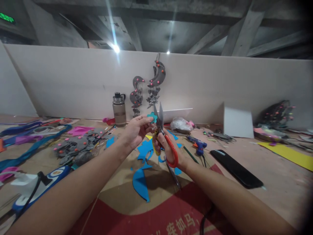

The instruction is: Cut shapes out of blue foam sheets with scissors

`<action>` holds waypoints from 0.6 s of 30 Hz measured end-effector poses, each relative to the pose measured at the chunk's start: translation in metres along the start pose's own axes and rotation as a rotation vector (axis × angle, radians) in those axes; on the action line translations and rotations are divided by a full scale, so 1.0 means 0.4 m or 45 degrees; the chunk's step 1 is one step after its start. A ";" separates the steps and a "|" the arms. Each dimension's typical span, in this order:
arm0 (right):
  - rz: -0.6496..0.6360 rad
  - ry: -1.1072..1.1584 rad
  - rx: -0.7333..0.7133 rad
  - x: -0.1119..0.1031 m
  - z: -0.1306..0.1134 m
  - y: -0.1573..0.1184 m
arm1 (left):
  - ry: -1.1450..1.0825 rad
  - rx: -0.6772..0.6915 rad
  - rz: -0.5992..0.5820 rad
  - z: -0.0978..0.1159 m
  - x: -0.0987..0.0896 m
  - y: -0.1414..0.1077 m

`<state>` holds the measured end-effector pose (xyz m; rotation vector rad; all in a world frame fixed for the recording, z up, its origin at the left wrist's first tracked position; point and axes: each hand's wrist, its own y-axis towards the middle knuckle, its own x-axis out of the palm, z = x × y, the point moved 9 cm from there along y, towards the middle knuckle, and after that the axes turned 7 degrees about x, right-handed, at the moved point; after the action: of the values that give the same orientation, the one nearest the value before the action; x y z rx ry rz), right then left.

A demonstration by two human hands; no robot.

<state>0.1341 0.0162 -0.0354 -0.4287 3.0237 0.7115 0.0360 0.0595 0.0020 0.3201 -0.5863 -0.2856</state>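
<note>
My left hand (137, 131) pinches the teal flower (152, 116) at its fingertips, just beside the upward-pointing scissors (160, 121) my right hand (167, 147) grips.

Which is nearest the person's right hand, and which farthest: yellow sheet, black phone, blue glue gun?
1. Blue glue gun, just right of the right hand.
2. Black phone, farther right.
3. Yellow sheet, far right.
</note>
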 end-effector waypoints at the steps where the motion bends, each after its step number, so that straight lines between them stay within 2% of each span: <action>1: -0.010 -0.002 0.003 0.002 -0.002 0.000 | 0.006 -0.007 -0.001 0.000 0.000 0.000; 9: -0.078 0.025 0.037 0.009 -0.004 -0.003 | 0.004 -0.056 -0.035 -0.003 -0.003 0.002; 18: -0.100 -0.080 -0.002 0.003 -0.013 -0.001 | 0.073 0.009 -0.008 0.043 -0.001 -0.006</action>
<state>0.1334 0.0134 -0.0309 -0.5120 2.9298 0.7082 0.0253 0.0539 0.0146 0.3359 -0.5301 -0.2798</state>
